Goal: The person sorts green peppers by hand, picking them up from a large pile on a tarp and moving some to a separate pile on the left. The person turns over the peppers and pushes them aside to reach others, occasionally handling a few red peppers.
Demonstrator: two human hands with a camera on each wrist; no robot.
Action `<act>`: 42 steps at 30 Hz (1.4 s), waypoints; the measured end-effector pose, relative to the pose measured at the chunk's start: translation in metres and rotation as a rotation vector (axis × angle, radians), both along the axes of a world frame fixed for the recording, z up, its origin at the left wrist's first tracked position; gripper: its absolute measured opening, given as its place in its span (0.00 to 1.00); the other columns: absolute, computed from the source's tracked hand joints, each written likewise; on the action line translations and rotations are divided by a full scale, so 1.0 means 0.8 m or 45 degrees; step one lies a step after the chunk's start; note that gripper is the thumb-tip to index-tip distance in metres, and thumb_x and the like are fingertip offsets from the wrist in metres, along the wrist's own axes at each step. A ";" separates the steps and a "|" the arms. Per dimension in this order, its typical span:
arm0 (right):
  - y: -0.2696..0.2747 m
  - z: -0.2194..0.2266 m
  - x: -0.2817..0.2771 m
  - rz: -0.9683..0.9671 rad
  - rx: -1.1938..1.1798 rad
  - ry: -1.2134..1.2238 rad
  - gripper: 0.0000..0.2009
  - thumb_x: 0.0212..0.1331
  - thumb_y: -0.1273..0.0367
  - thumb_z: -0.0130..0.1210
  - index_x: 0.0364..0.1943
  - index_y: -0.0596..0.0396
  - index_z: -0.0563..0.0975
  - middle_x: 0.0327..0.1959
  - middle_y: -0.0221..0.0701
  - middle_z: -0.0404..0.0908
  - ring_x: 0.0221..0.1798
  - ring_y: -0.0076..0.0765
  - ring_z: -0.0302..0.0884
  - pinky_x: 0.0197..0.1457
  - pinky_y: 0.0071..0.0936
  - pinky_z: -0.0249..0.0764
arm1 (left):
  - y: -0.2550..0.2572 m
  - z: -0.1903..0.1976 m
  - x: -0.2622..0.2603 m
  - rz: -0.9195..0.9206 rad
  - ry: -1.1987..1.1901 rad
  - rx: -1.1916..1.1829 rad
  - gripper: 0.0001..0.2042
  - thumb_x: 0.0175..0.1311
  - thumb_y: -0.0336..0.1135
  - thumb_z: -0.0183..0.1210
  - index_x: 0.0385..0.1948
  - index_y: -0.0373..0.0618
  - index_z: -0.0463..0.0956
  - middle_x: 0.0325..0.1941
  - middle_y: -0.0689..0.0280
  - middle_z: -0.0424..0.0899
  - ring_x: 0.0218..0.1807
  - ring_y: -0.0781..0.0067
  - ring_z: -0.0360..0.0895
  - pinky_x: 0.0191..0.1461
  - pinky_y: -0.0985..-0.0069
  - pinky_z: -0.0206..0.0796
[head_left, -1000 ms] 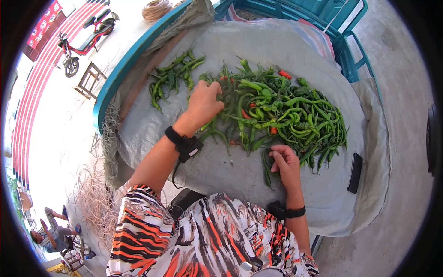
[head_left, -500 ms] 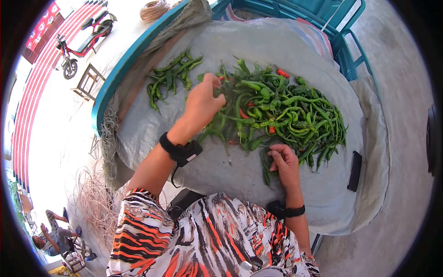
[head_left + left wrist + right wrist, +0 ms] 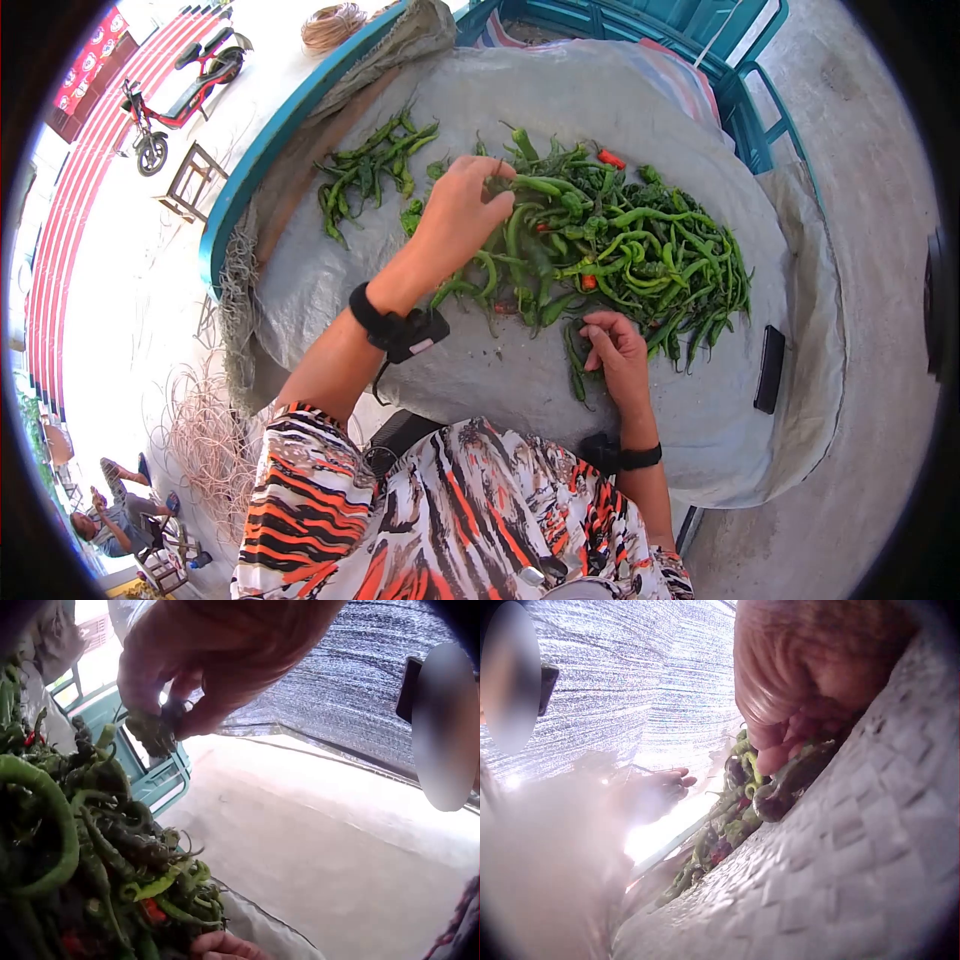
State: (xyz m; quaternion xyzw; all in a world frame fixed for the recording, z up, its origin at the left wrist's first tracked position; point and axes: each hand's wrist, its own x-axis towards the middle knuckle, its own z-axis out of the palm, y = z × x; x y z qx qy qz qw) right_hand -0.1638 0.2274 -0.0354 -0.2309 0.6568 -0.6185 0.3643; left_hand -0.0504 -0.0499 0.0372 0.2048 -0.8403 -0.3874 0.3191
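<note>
A large heap of long green chili peppers (image 3: 660,250), with a few red ones among them, lies on a grey sheet (image 3: 470,380). My left hand (image 3: 455,220) is over the heap's left side, and in the left wrist view its thumb and fingers pinch a dark green chili pepper (image 3: 154,731). At the heap's near edge, my right hand (image 3: 622,362) rests low with curled fingers. Its fingertips hold a dark green chili pepper (image 3: 787,784), whose long end shows beside the hand in the head view. A smaller group of green chili peppers (image 3: 370,165) lies apart on the left.
A black phone (image 3: 769,370) lies on the sheet at the right. The teal cart rail (image 3: 225,215) runs along the left, with more teal frame (image 3: 745,110) at the back. On the floor to the left are a stool (image 3: 193,180), tangled wire (image 3: 205,420) and a seated person (image 3: 120,520).
My left hand first drew back slightly to the left, then moved right, onto the heap, covering a red pepper seen before. The right hand has stayed in place.
</note>
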 end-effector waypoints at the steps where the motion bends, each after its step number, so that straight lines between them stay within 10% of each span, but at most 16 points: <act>1: 0.000 -0.001 0.000 -0.001 0.007 0.000 0.09 0.70 0.71 0.54 0.49 0.57 0.79 0.40 0.27 0.82 0.23 0.14 0.71 0.27 0.14 0.67 | -0.009 -0.011 -0.008 0.031 0.023 -0.023 0.15 0.62 0.35 0.61 0.49 0.39 0.80 0.31 0.69 0.75 0.31 0.77 0.70 0.37 0.73 0.65; 7: 0.000 0.000 -0.001 -0.002 0.043 0.006 0.08 0.70 0.72 0.54 0.49 0.57 0.78 0.40 0.27 0.82 0.23 0.14 0.71 0.28 0.14 0.68 | -0.043 -0.004 -0.034 -0.118 -0.494 0.536 0.16 0.60 0.39 0.60 0.45 0.39 0.82 0.56 0.54 0.76 0.47 0.66 0.78 0.47 0.72 0.71; 13: 0.000 -0.002 0.000 0.000 0.037 0.011 0.08 0.70 0.72 0.54 0.49 0.57 0.78 0.39 0.27 0.82 0.23 0.15 0.72 0.28 0.15 0.69 | -0.044 -0.024 -0.035 -0.367 -0.616 0.274 0.15 0.61 0.39 0.59 0.46 0.44 0.83 0.77 0.48 0.58 0.68 0.52 0.70 0.53 0.66 0.72; 31: 0.000 -0.001 0.001 -0.012 0.016 0.021 0.08 0.70 0.71 0.55 0.48 0.56 0.79 0.38 0.27 0.83 0.21 0.13 0.71 0.25 0.13 0.68 | 0.005 0.036 0.051 -0.305 -0.279 -0.271 0.10 0.60 0.28 0.56 0.40 0.32 0.77 0.51 0.53 0.77 0.53 0.51 0.76 0.58 0.63 0.68; 42: 0.000 0.001 0.002 -0.010 0.000 0.020 0.08 0.69 0.71 0.55 0.49 0.56 0.78 0.39 0.28 0.83 0.21 0.14 0.72 0.26 0.13 0.68 | 0.026 0.066 0.061 0.187 -0.391 -0.679 0.09 0.60 0.24 0.54 0.41 0.33 0.77 0.52 0.55 0.76 0.52 0.51 0.78 0.56 0.61 0.70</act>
